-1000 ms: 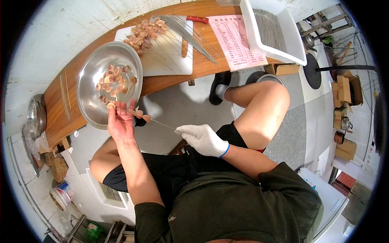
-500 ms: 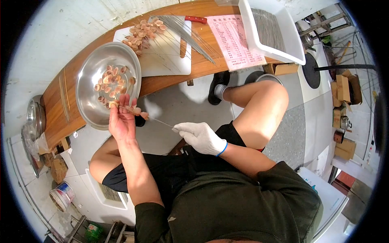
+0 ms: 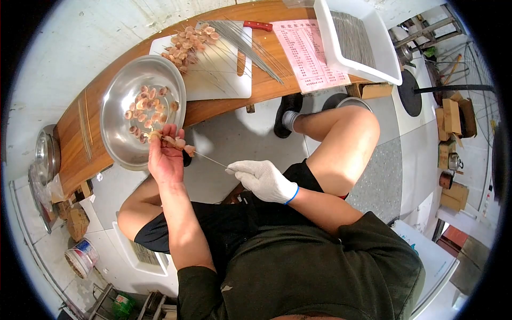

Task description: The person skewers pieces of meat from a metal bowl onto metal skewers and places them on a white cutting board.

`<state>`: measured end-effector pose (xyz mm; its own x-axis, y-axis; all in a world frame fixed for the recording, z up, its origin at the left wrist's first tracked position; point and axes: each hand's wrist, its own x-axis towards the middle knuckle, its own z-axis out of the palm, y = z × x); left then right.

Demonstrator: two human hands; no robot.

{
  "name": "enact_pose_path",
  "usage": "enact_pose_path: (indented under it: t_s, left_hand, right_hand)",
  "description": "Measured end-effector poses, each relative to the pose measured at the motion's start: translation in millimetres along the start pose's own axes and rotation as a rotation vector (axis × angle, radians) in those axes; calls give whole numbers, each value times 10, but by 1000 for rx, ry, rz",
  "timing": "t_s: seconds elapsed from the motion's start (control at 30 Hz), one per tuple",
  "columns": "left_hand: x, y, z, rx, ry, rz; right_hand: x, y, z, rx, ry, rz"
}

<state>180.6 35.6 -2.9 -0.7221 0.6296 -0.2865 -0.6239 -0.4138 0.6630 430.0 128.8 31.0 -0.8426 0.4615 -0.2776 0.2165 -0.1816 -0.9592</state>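
Observation:
My left hand (image 3: 168, 159), bare and palm up, is at the near rim of a steel bowl (image 3: 113, 114). Its thumb and fingers close on a small pale meat piece at the tip of a skewer. White-gloved, my right hand (image 3: 257, 180) grips the other end of this thin metal skewer (image 3: 210, 159) above my lap. A few pinkish meat pieces (image 3: 188, 150) are threaded along it beside my left fingers. Several loose round meat pieces (image 3: 154, 106) lie in the bowl, some hidden behind my left hand.
On the wooden table (image 3: 117, 50), a white cutting board (image 3: 213, 88) holds loaded skewers (image 3: 186, 45) and bare metal skewers (image 3: 242, 42). Beyond are a red-handled knife (image 3: 258, 25), a pink printed sheet (image 3: 304, 58) and a white bin (image 3: 386, 58) of skewers.
My left hand has shifted slightly right, with its fingers still at the skewer's tip. My gloved right hand stays almost in place.

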Motion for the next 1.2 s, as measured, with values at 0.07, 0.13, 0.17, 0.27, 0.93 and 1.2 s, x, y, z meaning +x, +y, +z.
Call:
enact_pose_path:
  t_s: [0.07, 0.13, 0.17, 0.27, 0.93, 1.2]
  left_hand:
    - [-19, -8, 42, 10, 27, 1]
    - [-10, -29, 32, -8, 14, -6]
    - [-7, -38, 26, -18, 8, -9]
    - [-8, -52, 35, -5, -14, -5]
    - [-43, 136, 79, -32, -134, -27]
    - [-190, -15, 240, 39, -103, -81]
  right_hand:
    - [-2, -35, -7, 5, -1, 13]
    - [-1, -79, -15, 12, -5, 31]
    - [0, -102, -19, 16, -9, 42]
    - [2, -113, -21, 34, -10, 74]
    - [72, -158, -120, 616, -193, 415]
    - [28, -216, -119, 666, -216, 417]
